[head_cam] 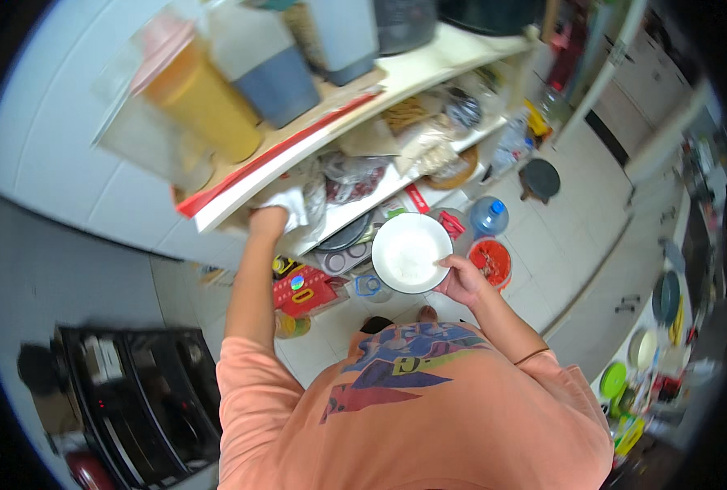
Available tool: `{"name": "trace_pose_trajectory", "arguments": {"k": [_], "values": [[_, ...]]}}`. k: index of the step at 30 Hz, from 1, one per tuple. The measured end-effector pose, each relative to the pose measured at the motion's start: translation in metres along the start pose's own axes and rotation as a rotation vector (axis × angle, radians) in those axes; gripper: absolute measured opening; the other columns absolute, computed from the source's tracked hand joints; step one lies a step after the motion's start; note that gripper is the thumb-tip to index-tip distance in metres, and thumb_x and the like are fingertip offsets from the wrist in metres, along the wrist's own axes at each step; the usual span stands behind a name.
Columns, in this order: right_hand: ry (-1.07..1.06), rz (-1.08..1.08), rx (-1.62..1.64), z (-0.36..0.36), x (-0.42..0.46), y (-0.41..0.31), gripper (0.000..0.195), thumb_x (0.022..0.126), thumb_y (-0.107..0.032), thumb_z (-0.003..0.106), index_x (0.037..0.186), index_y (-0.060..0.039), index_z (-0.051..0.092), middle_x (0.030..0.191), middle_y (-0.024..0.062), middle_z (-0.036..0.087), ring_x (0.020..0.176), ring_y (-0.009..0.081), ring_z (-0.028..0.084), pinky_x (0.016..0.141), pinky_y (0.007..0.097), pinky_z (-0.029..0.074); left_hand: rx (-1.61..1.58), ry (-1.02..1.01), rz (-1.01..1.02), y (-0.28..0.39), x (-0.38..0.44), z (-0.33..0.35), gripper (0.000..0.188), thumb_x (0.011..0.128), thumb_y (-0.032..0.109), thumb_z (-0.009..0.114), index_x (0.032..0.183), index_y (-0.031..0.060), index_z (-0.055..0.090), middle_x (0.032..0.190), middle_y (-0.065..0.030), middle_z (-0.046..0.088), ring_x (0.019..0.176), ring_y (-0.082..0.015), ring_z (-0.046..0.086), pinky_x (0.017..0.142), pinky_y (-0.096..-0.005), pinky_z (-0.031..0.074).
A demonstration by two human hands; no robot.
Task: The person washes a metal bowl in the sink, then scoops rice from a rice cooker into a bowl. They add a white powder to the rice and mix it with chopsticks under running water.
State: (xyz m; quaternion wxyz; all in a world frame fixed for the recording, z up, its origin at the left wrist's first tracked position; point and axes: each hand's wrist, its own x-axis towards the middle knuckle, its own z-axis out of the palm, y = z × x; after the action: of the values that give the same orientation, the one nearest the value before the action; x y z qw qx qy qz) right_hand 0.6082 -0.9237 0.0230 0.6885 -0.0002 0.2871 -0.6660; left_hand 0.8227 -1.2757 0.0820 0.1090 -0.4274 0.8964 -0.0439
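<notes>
My right hand (463, 281) holds a white bowl (411, 248) with a dark rim by its edge, thumb over the inside; the bowl looks empty. My left hand (270, 222) reaches into the left end of the shelf below the top board, at a white bag or cloth (291, 205). Its fingers are hidden, so its grip cannot be made out. Beside it lies a clear plastic bag (316, 199), and farther right a bag of dark red food (356, 184).
Above my left hand is the shelf edge (265, 177), bearing a yellow-filled container (210, 110). On the floor stand a red box (305, 293), a blue water jug (489, 217), a red bucket (491, 262) and a dark stool (540, 179). A black cabinet (143, 398) is at lower left.
</notes>
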Motion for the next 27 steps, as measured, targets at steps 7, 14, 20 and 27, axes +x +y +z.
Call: {"name": "trace_pose_trajectory", "arguments": {"k": [7, 14, 20, 27], "values": [[0.171, -0.404, 0.175, -0.017, -0.069, -0.009, 0.055, 0.08, -0.01, 0.053, 0.133, -0.0033, 0.037, 0.126, 0.0136, 0.053, 0.111, 0.0274, 0.057, 0.093, 0.0464, 0.046, -0.77, 0.904, 0.063, 0.026, -0.105, 0.01, 0.021, 0.089, 0.009, 0.053, 0.103, -0.0041, 0.061, 0.102, -0.0183, 0.06, 0.091, -0.0299, 0.057, 0.083, -0.0397, 0.044], [0.365, -0.75, 0.294, -0.034, -0.15, -0.019, 0.063, 0.078, -0.014, 0.055, 0.136, -0.0024, 0.033, 0.131, 0.0145, 0.048, 0.119, 0.0288, 0.05, 0.097, 0.0487, 0.041, -1.482, -0.206, 0.628, 0.195, -0.132, 0.059, 0.032, 0.089, 0.019, 0.057, 0.114, -0.0004, 0.054, 0.104, -0.0122, 0.055, 0.091, -0.0231, 0.056, 0.084, -0.034, 0.045], [0.431, -0.924, 0.259, -0.072, -0.231, -0.039, 0.065, 0.08, -0.02, 0.057, 0.139, -0.0073, 0.031, 0.132, 0.0121, 0.047, 0.118, 0.0268, 0.05, 0.095, 0.047, 0.045, -1.736, -1.45, 0.542, 0.4, -0.093, 0.004, 0.083, 0.082, 0.048, 0.063, 0.146, 0.0178, 0.02, 0.144, -0.0075, 0.032, 0.125, -0.0283, 0.04, 0.102, -0.0473, 0.034], [0.548, -0.907, 0.117, -0.153, -0.336, -0.122, 0.071, 0.081, -0.019, 0.058, 0.141, -0.0091, 0.022, 0.132, 0.0172, 0.038, 0.118, 0.0325, 0.044, 0.088, 0.0468, 0.046, -1.625, -1.804, 0.715, 0.599, -0.115, -0.053, 0.088, 0.077, 0.038, 0.072, 0.143, 0.0083, 0.022, 0.142, -0.0133, 0.036, 0.129, -0.0314, 0.039, 0.104, -0.0471, 0.037]]}}
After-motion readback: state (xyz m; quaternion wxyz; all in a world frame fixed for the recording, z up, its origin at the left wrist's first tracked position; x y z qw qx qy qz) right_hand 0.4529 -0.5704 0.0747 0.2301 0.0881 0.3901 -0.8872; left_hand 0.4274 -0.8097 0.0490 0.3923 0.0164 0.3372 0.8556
